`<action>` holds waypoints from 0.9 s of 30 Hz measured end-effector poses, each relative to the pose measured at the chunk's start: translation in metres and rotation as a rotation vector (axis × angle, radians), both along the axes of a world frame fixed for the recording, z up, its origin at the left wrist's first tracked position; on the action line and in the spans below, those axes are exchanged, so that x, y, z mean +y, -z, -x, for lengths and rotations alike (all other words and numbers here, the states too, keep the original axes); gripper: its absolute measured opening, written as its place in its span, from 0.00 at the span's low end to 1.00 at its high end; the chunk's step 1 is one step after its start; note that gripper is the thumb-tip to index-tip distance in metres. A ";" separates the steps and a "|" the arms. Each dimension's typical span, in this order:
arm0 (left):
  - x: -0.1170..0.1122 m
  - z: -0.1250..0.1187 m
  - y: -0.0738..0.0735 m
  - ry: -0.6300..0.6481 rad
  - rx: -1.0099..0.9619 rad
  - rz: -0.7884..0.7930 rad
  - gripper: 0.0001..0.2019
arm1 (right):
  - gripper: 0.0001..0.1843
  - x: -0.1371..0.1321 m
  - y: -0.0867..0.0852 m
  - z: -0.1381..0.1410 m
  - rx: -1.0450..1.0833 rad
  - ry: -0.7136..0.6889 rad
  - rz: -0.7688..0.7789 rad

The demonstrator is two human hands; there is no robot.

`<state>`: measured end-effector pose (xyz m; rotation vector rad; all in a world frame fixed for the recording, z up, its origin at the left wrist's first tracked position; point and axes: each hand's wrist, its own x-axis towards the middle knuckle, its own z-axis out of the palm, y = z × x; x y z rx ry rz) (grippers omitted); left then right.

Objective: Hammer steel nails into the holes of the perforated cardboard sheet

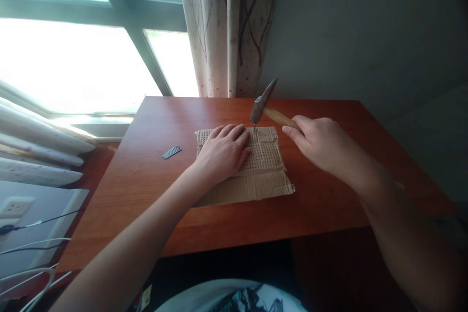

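Observation:
My right hand [318, 141] is wrapped round the wooden handle of a hammer [260, 106]. Its metal head is at the top of a small nail [255, 127] standing near the far edge of a piece of cardboard [266, 183]; whether they touch I cannot tell. Rows of small holes cover much of the cardboard. My left hand [226, 152] lies flat on it, fingers stretched out, just left of the nail. To the left of the cardboard, several loose nails [171, 152] lie in a bundle on the table.
The brown wooden table [146, 204] reaches back to a curtain [215, 34] and a dark wall. A bright window [73, 58] is at the left. Cables [36, 243] and a wall socket [16, 207] are at the lower left, past the table's edge.

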<state>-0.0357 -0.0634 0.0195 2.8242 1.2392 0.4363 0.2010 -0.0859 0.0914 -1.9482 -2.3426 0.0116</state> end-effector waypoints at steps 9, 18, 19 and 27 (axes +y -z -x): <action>0.000 -0.001 -0.002 -0.004 0.014 0.017 0.22 | 0.20 0.000 0.010 0.002 -0.043 0.007 0.025; 0.001 0.000 0.000 0.002 0.008 0.010 0.22 | 0.21 -0.001 0.012 0.003 -0.042 0.027 0.037; 0.001 0.000 0.000 0.003 0.008 0.011 0.22 | 0.21 0.000 0.011 0.003 -0.039 0.030 0.032; 0.001 0.000 0.000 0.001 -0.011 0.012 0.21 | 0.20 0.002 0.017 0.001 -0.040 0.027 0.038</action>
